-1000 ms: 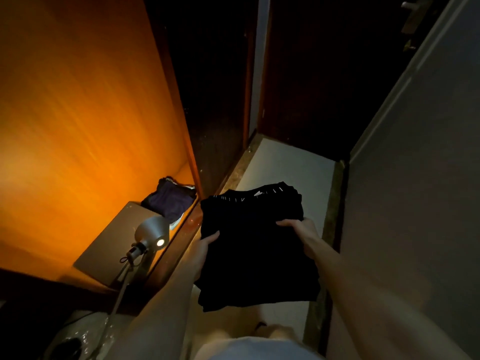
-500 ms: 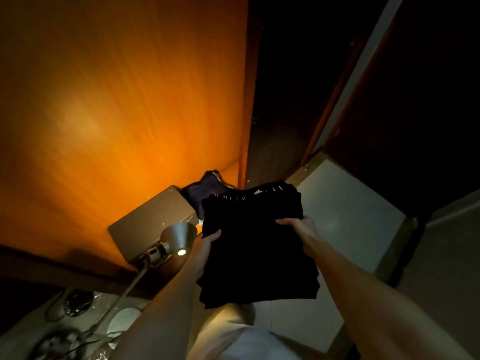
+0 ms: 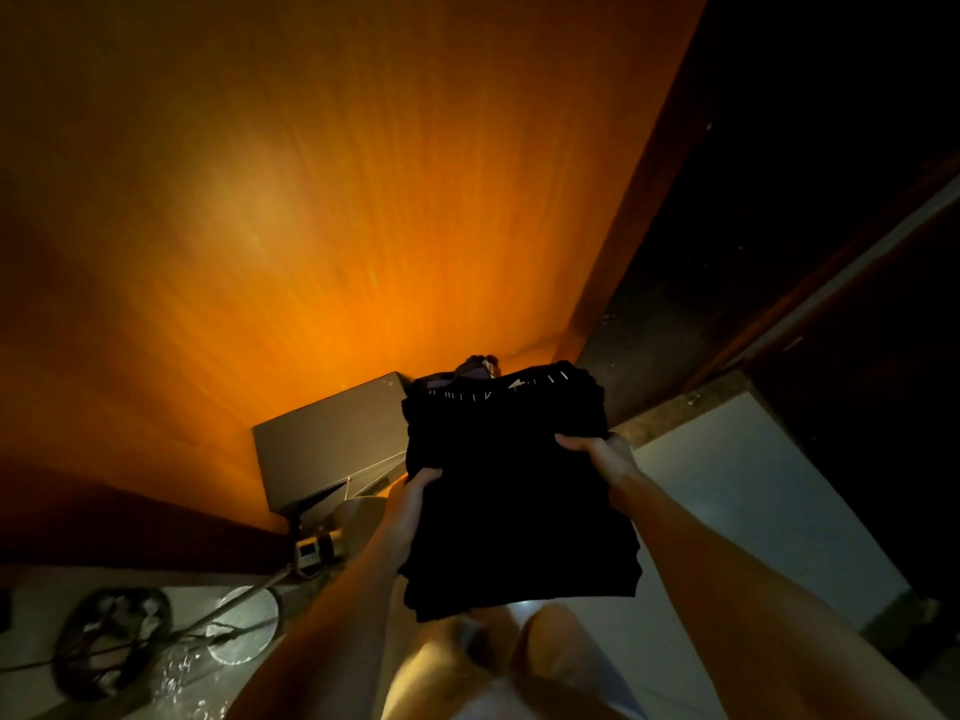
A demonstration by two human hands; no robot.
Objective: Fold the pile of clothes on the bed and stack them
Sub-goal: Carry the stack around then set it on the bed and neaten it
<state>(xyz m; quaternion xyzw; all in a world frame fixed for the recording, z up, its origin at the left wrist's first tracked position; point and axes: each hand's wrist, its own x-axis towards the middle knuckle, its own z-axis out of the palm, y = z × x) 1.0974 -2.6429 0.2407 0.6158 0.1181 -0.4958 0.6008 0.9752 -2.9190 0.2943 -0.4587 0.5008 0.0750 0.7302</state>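
My left hand (image 3: 410,511) grips the left edge of the stack of folded black clothes (image 3: 514,491), thumb laid on top and fingers curled under. The stack sits between my hands, held flat out in front of me in the air, above my knees and the pale floor (image 3: 753,501). Its long axis runs away from me, the far end with the white marks pointing toward the orange wooden panel (image 3: 311,200). Left of it a grey laptop (image 3: 327,439) lies by the lamp (image 3: 311,550). My right hand (image 3: 602,459) grips the right edge, thumb on top.
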